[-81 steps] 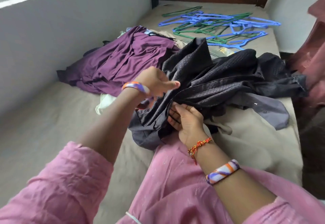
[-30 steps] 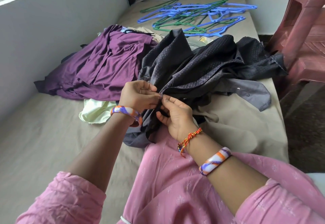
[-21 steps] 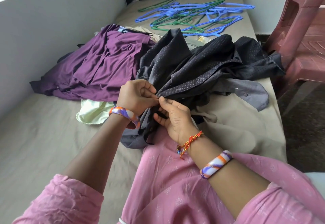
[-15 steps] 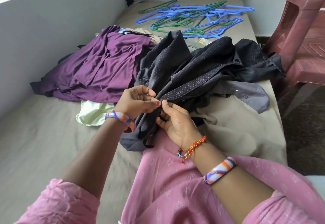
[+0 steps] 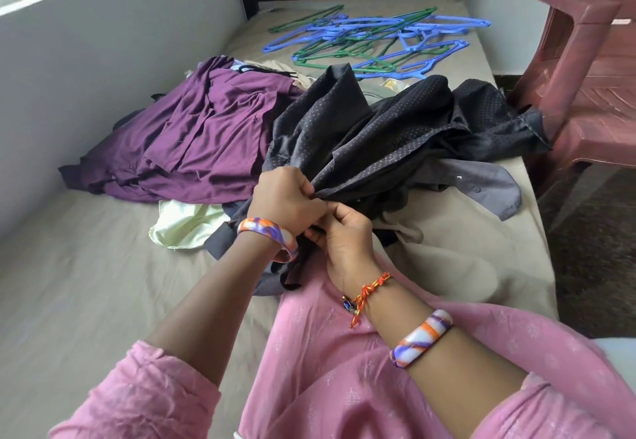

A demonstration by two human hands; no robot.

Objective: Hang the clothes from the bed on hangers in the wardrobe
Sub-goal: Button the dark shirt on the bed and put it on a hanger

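Both hands, left hand (image 5: pixel 287 199) and right hand (image 5: pixel 347 235), pinch a hem of the dotted, crumpled dark shirt (image 5: pixel 371 135) heaped mid-bed (image 5: pixel 86 287), purple garment (image 5: pixel 203 135) beside it toward the wall, thin plastic hangers (image 5: pixel 371 39) beyond it, bare sheet nearer.

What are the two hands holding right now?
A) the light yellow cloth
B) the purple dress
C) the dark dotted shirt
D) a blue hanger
C: the left hand and the right hand both pinch an edge of the dark dotted shirt, while the hangers lie untouched at the far end of the bed.
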